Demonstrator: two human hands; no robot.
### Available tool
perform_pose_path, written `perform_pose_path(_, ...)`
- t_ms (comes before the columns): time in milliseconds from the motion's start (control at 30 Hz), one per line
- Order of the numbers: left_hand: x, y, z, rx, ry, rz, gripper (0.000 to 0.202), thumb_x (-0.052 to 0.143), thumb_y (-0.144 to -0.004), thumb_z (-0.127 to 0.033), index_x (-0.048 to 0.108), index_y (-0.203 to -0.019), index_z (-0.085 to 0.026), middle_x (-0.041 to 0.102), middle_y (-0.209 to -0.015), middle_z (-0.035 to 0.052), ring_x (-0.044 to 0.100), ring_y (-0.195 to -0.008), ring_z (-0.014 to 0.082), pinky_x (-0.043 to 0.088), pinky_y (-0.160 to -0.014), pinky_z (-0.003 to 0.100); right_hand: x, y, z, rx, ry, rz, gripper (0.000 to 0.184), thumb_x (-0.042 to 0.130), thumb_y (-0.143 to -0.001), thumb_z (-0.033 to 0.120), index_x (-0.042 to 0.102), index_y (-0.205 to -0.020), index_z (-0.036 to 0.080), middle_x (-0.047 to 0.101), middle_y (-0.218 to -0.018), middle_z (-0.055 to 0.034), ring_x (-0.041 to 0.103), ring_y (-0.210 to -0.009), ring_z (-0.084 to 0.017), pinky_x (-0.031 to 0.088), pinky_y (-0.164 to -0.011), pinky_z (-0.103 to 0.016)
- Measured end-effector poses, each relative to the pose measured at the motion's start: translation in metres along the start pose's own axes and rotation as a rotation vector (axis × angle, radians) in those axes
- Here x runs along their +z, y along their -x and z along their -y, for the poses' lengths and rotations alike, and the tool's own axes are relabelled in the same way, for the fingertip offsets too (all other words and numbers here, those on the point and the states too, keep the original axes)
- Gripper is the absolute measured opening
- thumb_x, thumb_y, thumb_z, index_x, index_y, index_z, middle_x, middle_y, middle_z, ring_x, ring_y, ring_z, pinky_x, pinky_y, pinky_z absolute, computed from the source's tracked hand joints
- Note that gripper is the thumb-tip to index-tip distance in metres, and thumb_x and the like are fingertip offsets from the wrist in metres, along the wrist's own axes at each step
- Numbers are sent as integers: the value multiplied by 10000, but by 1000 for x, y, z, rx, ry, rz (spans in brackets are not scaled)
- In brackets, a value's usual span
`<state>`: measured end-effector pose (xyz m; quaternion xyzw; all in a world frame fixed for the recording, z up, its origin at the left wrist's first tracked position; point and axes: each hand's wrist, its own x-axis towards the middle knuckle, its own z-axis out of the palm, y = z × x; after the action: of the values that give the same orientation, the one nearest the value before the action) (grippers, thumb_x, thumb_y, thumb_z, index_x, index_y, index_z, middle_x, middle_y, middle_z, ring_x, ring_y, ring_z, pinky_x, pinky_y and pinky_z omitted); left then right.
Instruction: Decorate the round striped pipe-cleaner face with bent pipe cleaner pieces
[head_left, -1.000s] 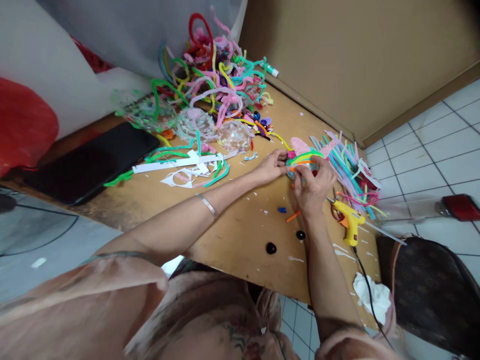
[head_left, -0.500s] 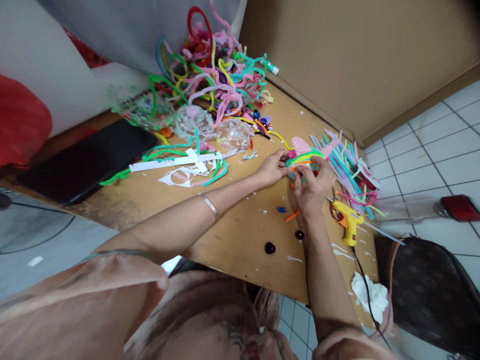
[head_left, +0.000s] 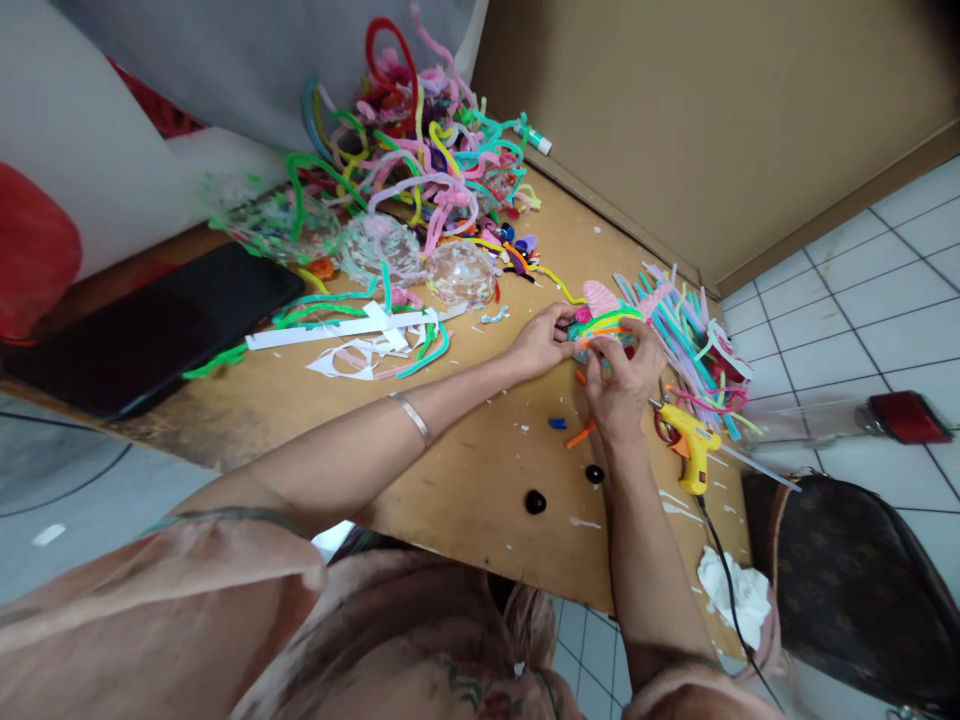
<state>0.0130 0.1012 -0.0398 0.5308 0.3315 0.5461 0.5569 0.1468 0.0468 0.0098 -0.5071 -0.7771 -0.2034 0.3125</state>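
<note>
Landmark: the yellow hot-glue gun (head_left: 691, 443) is lying on the wooden tabletop (head_left: 465, 470), its black cord (head_left: 721, 550) trailing toward me.
Banded craft: the pipe-cleaner craft (head_left: 616, 322) is sitting beyond and left of the glue gun, showing green, yellow and orange bands, with a pink lobe (head_left: 600, 297) rising from its far edge.
Left hand: my left hand (head_left: 541, 342) is gripping the craft's left end, fingers curling and thumb nearly meeting them; a silver bracelet (head_left: 411, 415) is circling this forearm.
Right hand: my right hand (head_left: 624, 385) is pinching at the craft's near side with bent fingers and thumb, partly covering it; whether a small piece is lying between the fingertips, I cannot tell.
Loose stems: straight pastel pipe cleaners (head_left: 679, 340) are fanning out just beyond the glue gun.
Black domes: two shiny pieces, one (head_left: 535, 501) farther and one (head_left: 595, 474) nearer, are resting left of the glue gun.
Tangled heap: many-coloured pipe cleaners (head_left: 431, 150) are piling up well beyond and left of the glue gun.
Tissue: a crumpled white tissue (head_left: 739, 590) is lying on the glue gun's near side.
</note>
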Motion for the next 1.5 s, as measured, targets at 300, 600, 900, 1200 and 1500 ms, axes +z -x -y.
perform_pose_path(300, -4, 0, 2, 0, 7, 18, 476, 646, -725, -57, 570, -1186, -149, 619, -1207, 120, 596, -985, 146, 505, -878, 290, 1, 0, -6, 16, -114, -14, 185, 531, -868, 263, 697, -916, 197, 550, -1224, -151, 525, -1159, -313, 464, -920, -490)
perform_pose_path(600, -4, -1, 2, 2, 31, 38, 516, 742, -710, -144, 567, -1195, -142, 605, -1225, 146, 587, -1090, 197, 499, -944, 349, 1, 2, -5, 7, -86, -36, 170, 536, -878, 254, 696, -926, 222, 568, -1213, -131, 541, -1141, -300, 480, -922, -502)
perform_pose_path(900, -3, 2, -2, 23, -16, 20, 515, 774, -731, -226, 557, -1193, -160, 631, -1156, 124, 610, -1016, 170, 504, -908, 315, 0, 0, -2, 6, -76, -15, 150, 547, -884, 230, 692, -921, 230, 568, -1199, -128, 541, -1159, -296, 472, -946, -509)
perform_pose_path(1200, -2, 4, -10, 16, -69, -10, 458, 763, -720, -199, 569, -1129, -127, 625, -1097, 118, 605, -967, 167, 506, -881, 309, -6, -2, -6, -14, -208, -13, 191, 592, -859, 234, 649, -1039, 204, 567, -1179, -136, 558, -1142, -264, 502, -941, -446)
perform_pose_path(1500, -3, 3, -7, 10, -72, -18, 473, 786, -700, -224, 572, -1115, -146, 623, -1095, 93, 602, -928, 139, 514, -864, 293, -6, -1, -9, -31, -287, -70, 142, 613, -851, 206, 671, -979, 222, 562, -1165, -112, 573, -1115, -263, 512, -898, -442)
